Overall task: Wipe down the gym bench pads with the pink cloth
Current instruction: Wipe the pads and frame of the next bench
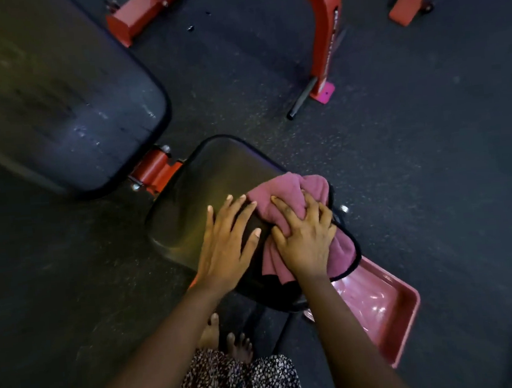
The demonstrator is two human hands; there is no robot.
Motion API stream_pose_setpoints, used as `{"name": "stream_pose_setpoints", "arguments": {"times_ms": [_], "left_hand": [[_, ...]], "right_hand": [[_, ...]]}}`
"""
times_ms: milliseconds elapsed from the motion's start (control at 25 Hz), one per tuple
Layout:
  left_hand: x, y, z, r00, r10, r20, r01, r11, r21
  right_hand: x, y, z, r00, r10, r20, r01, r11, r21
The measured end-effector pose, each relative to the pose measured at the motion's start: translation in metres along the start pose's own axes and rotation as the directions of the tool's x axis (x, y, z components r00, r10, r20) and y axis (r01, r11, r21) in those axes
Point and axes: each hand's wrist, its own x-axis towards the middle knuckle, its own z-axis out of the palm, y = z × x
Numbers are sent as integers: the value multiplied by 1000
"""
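The black seat pad point(199, 192) of the gym bench lies in the middle of the view. A crumpled pink cloth point(282, 191) sits on its right half. My right hand point(305, 236) presses down on the cloth with fingers spread and slightly bent into the folds. My left hand point(226, 242) lies flat on the bare pad just left of the cloth, fingers straight. The larger black back pad point(57, 102) stretches away to the upper left, with wet streaks near its end.
A red hinge bracket point(155, 171) joins the two pads. A pink plastic basin point(380, 306) holding water stands on the dark rubber floor under the seat's right end. Red frame legs point(325, 35) of other machines stand beyond. My bare feet point(226, 337) are below the seat.
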Motion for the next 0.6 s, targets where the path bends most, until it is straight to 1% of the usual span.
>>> {"name": "stream_pose_setpoints", "arguments": {"times_ms": [80, 120, 200, 280, 360, 480, 520, 600], "left_hand": [[16, -3, 4, 996, 83, 18, -85, 990, 109], [24, -4, 5, 997, 78, 26, -80, 987, 141], [33, -3, 9, 999, 19, 42, -27, 981, 192], [33, -1, 15, 998, 1, 69, -23, 950, 312], [33, -1, 20, 997, 4, 80, -35, 918, 396], [32, -3, 22, 997, 18, 70, -46, 911, 409], [33, -4, 22, 997, 21, 72, -48, 911, 409], [33, -5, 22, 996, 16, 83, -49, 909, 414]], "right_hand": [[19, 14, -5, 995, 101, 17, -101, 994, 32], [30, 24, -6, 990, 133, 43, -135, 990, 46], [57, 48, -13, 984, 117, 134, -135, 982, 131], [82, 70, -22, 969, 5, 246, -66, 968, 241], [105, 75, -34, 936, -126, 328, 27, 957, 289], [153, 38, -32, 908, -256, 332, 144, 934, 326], [172, 17, -24, 879, -312, 362, 190, 923, 335], [197, -22, -2, 782, -406, 472, 251, 899, 358]]}}
